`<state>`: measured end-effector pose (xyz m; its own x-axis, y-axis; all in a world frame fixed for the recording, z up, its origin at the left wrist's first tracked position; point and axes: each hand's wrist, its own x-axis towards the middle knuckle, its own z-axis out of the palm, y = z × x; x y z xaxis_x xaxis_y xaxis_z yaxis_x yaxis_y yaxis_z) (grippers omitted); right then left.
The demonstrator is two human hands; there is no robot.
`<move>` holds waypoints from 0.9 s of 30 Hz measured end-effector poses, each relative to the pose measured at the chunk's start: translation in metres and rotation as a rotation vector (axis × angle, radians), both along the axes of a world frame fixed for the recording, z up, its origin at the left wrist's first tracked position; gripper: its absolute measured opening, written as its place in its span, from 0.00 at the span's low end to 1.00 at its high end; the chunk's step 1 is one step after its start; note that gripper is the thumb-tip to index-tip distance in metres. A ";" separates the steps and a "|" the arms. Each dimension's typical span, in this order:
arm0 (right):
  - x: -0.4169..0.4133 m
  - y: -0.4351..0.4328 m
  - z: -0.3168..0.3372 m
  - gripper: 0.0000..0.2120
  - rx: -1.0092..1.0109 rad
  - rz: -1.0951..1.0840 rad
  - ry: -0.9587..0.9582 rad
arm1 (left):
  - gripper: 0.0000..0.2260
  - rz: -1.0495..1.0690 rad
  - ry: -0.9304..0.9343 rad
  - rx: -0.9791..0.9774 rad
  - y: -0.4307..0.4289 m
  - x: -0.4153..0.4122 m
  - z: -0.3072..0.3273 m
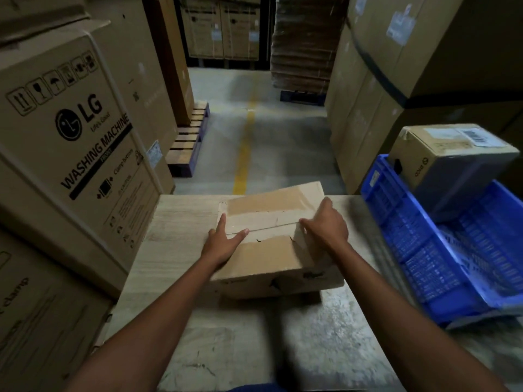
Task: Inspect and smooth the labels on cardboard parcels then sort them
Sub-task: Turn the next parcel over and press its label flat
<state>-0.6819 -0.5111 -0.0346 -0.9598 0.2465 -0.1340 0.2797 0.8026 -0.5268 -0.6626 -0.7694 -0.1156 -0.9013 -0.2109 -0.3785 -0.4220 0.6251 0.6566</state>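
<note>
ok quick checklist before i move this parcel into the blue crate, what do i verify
1. Parcel supported: ok, it rests on the table.
2. Left hand contact: ok, straight fingers lie flat on the top face.
3. Right hand hold: ok, fingers curl over the parcel's right top edge.
4. Label checked and smooth: cannot tell, the top face shows only tape strips and no label.
5. Room in the blue crate: ok, its near part looks free; a labelled box sits at the far end.
</note>
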 end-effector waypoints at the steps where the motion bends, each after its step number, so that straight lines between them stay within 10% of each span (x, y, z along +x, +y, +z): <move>1: 0.000 -0.003 0.012 0.33 0.010 0.016 0.023 | 0.43 0.006 -0.009 0.046 -0.001 0.001 0.000; 9: 0.008 -0.044 0.084 0.19 0.078 0.197 0.124 | 0.34 -0.014 -0.196 0.122 -0.004 0.014 0.006; 12: 0.017 -0.059 0.089 0.16 0.035 0.276 0.204 | 0.22 0.049 0.010 -0.054 -0.008 0.009 0.012; 16: 0.034 -0.073 0.081 0.12 -0.161 0.431 0.301 | 0.12 0.240 0.319 0.208 0.006 0.017 0.056; 21: 0.044 -0.081 0.063 0.24 0.111 0.371 0.224 | 0.13 0.204 0.398 0.652 0.001 0.030 0.109; 24: 0.044 -0.080 0.057 0.43 -0.015 0.246 0.067 | 0.24 -0.014 0.248 0.778 0.002 0.036 0.117; 27: 0.040 -0.073 0.062 0.38 -0.210 0.226 0.110 | 0.23 -0.048 0.211 0.836 0.004 0.036 0.121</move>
<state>-0.6416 -0.5838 0.0274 -0.9986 0.0038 -0.0523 0.0396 0.7086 -0.7045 -0.6271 -0.7651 0.0051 -0.9711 0.1022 -0.2159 -0.2247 -0.0847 0.9707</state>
